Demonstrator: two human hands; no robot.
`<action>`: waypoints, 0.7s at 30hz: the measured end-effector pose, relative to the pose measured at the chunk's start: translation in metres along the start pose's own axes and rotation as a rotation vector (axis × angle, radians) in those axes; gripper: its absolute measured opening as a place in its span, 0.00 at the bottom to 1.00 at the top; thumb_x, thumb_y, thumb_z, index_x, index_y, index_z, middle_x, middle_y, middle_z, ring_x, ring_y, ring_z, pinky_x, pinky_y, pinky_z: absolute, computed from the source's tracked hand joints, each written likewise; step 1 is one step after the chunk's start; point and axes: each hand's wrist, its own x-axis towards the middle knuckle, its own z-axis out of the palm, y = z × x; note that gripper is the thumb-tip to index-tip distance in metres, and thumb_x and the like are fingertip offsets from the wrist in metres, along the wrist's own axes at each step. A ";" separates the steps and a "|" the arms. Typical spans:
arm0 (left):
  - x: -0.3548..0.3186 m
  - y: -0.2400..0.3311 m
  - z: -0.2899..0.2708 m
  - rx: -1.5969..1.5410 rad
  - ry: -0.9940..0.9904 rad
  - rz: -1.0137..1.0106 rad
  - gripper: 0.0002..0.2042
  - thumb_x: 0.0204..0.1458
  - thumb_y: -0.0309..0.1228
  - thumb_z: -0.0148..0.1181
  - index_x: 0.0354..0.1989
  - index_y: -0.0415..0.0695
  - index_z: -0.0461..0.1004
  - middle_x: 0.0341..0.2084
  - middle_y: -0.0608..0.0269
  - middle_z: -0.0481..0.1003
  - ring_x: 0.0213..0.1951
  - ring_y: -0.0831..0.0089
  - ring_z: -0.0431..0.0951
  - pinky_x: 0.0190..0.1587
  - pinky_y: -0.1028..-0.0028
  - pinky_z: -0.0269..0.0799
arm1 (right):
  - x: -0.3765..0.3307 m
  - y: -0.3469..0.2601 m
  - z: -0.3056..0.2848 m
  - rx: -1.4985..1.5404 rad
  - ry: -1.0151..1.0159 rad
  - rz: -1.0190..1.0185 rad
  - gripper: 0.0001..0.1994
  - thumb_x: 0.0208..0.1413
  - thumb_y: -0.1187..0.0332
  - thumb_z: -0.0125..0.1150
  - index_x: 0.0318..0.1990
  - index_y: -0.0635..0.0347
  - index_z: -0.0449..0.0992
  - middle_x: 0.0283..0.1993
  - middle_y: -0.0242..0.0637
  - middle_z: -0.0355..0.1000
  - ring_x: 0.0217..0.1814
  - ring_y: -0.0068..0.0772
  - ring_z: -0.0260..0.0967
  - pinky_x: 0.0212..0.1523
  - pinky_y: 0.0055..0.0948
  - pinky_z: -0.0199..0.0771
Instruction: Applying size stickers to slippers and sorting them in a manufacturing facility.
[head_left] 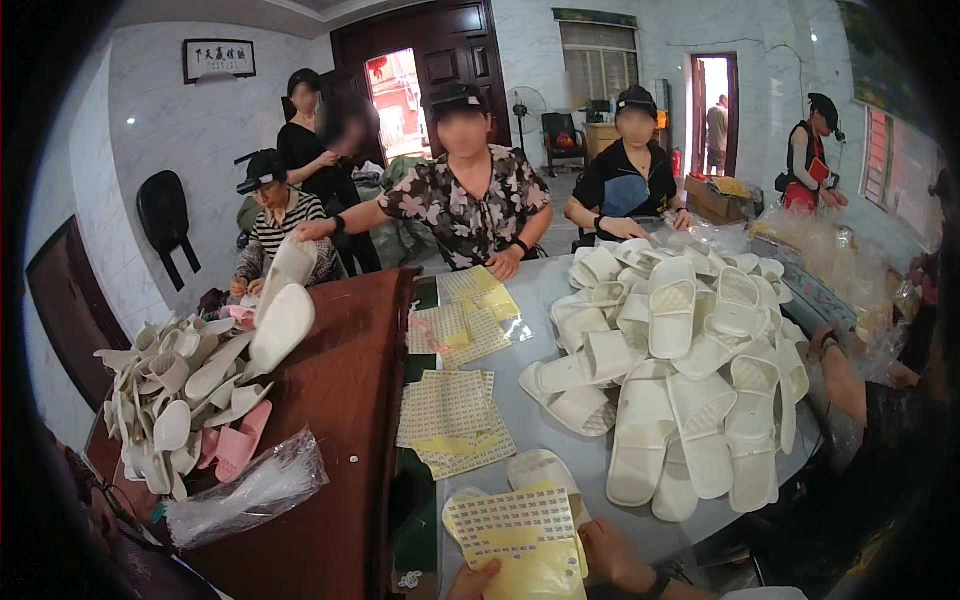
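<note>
Near the lower edge, my left hand (474,579) grips the lower left corner of a yellow-backed sticker sheet (515,540), its upper part covered with rows of small white labels. My right hand (614,556) has its fingers curled at the sheet's right edge and seems to pinch it; the fingertips are partly hidden. Just behind the sheet lies a pair of cream slippers (541,470), partly covered by it. More sticker sheets (455,420) are spread on the table beyond. To the right rises a large heap of cream slippers (690,370).
On the brown table (340,390) at left sit piled slippers (170,400), a pink slipper (241,442) and a clear bag of thin plastic strips (250,490). Across the table, a person (465,210) lifts cream slippers (283,325). Other people stand or sit around; clear bags (850,265) lie right.
</note>
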 end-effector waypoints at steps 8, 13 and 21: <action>-0.001 0.000 -0.007 0.185 0.059 -0.009 0.19 0.53 0.36 0.56 0.50 0.36 0.68 0.41 0.60 0.74 0.40 0.68 0.74 0.42 0.72 0.70 | 0.012 0.013 -0.025 0.217 -0.224 0.153 0.10 0.54 0.67 0.54 0.42 0.61 0.68 0.38 0.41 0.69 0.30 0.37 0.68 0.34 0.32 0.69; 0.000 0.001 -0.006 0.086 0.038 -0.053 0.20 0.52 0.38 0.57 0.48 0.35 0.69 0.40 0.60 0.74 0.38 0.68 0.74 0.40 0.72 0.70 | 0.076 -0.025 -0.124 0.926 0.433 0.120 0.32 0.59 0.68 0.50 0.66 0.57 0.41 0.48 0.43 0.69 0.30 0.22 0.66 0.33 0.21 0.67; -0.003 0.009 0.002 0.139 0.048 0.006 0.21 0.53 0.37 0.57 0.50 0.35 0.68 0.42 0.61 0.74 0.39 0.67 0.74 0.41 0.71 0.69 | 0.097 -0.043 -0.191 1.247 0.720 0.018 0.37 0.59 0.72 0.45 0.67 0.51 0.27 0.57 0.52 0.62 0.30 0.23 0.65 0.34 0.20 0.68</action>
